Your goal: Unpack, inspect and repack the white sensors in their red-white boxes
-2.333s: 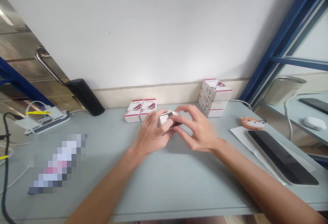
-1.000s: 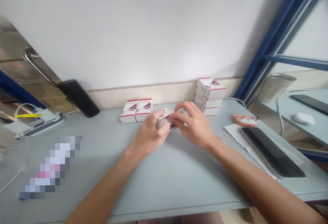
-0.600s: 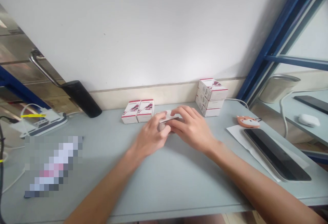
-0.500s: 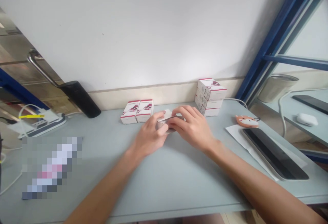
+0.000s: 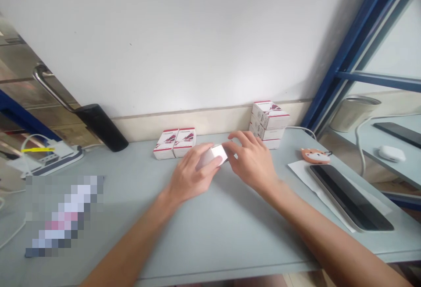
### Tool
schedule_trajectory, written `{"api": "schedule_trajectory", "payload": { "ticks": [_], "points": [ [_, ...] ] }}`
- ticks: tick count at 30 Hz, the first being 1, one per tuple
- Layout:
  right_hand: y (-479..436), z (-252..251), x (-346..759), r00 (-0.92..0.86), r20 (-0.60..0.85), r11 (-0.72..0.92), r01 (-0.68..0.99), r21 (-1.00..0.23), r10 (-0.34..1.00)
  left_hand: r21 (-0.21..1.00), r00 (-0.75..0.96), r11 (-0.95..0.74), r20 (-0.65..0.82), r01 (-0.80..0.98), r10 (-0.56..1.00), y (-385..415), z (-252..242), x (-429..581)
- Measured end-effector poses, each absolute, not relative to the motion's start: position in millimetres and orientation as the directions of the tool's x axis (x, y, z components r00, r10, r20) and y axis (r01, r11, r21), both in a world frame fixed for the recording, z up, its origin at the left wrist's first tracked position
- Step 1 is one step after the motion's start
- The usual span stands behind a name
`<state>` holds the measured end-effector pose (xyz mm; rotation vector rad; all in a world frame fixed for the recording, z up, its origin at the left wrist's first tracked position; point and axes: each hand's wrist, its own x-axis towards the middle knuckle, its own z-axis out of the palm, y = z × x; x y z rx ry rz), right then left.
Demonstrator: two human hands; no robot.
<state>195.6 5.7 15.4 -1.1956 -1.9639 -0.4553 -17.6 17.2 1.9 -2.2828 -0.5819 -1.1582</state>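
Clock reference: read from the held box, as viewed.
White wall [image 5: 210, 41]: across 12 o'clock.
Grey-blue desk [image 5: 204, 243]: below the hands, front edge at 6.
Left hand [image 5: 189, 174]: at 8, clamped on a small white box [image 5: 218, 151], thumb over its near face.
Right hand [image 5: 255, 162]: at 3, fingers bent, thumb and forefinger at the box's right edge; pinch or light contact, cannot tell.
Dark-faced slab [image 5: 351, 197]: between 3 and 4, on white paper [image 5: 298, 168].
Stacked cartons [image 5: 269, 122]: at 2, red-and-white, partly behind right hand.
Black cylinder [image 5: 102, 127]: between 9 and 10, tilted.
Carton pair [image 5: 167, 143]: near 10, side by side.
White box: tilted, above mid-desk, between both hands.
Orange animal-face case [image 5: 315, 155]: at 3.
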Motion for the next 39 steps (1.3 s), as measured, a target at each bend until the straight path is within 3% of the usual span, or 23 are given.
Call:
{"api": "schedule_trajectory", "payload": {
  "ticks": [7, 14, 18, 23, 27, 31, 35, 39],
  "points": [
    [10.8, 13.7, 197.4, -0.239, 0.684, 0.462, 0.872, -0.161, 0.689, -0.177, 0.614, -0.847, 0.763, 0.501, 0.204, 14.7, 9.2, -14.8],
    [14.8, 21.7, 208.1, -0.047, 0.643, 0.416, 0.798, -0.437, 0.764, -0.021, 0.555, -0.84, 0.76, 0.542, 0.339, 15.2, 7.8, -16.2],
    [20.4, 21.2, 214.7, 0.061, 0.581, 0.432, 0.608, -0.667, 0.812, 0.216, 0.47, -0.839, 0.746, 0.499, 0.471, 13.6, 3.2, -20.3],
    [25.4, 22.0, 220.1, 0.189, 0.52, 0.483, 0.21, -0.85, 0.833, 0.449, 0.433, -0.718, 0.585, 0.532, 0.686, 10.1, 11.2, -25.8],
    [27.7, 20.5, 218.1, 0.219, 0.435, 0.452, -0.032, -0.891, 0.873, 0.53, 0.403, -0.605, 0.454, 0.595, 0.795, 10.3, 20.6, -30.3],
    [31.1, 18.7, 217.2, 0.297, 0.383, 0.44, -0.159, -0.884, 0.875, 0.59, 0.405, -0.583, 0.419, 0.559, 0.813, 9.5, 28.8, -35.3],
    [34.8, 19.5, 221.3, 0.401, 0.291, 0.42, -0.285, -0.862, 0.869, 0.695, 0.473, -0.525, 0.294, 0.492, 0.831, 8.4, 34.8, -43.0],
    [35.9, 18.1, 223.4, 0.421, 0.222, 0.386, -0.359, -0.85, 0.88, 0.668, 0.532, -0.473, 0.134, 0.575, 0.836, 9.0, 30.9, -45.7]
  ]
}}
